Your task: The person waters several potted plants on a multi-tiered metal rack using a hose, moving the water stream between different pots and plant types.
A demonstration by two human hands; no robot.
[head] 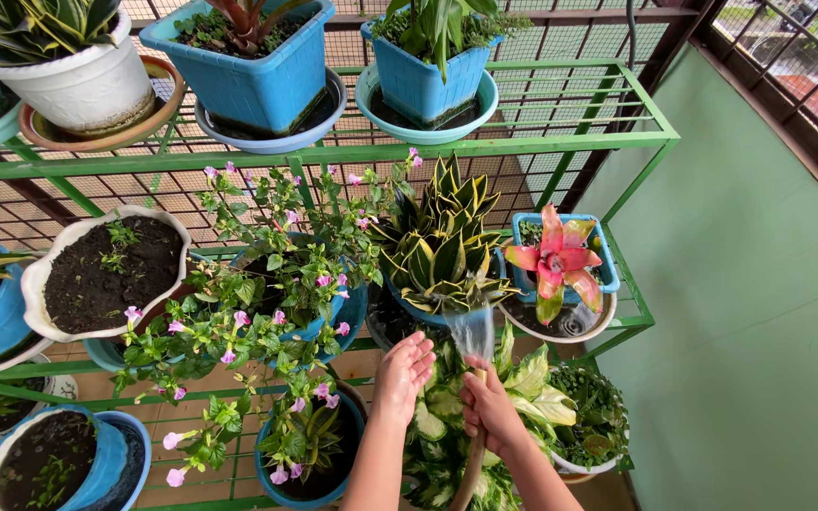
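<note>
Green metal rack (523,147), green wall (759,312), mesh grille (579,38), daylight.
</note>
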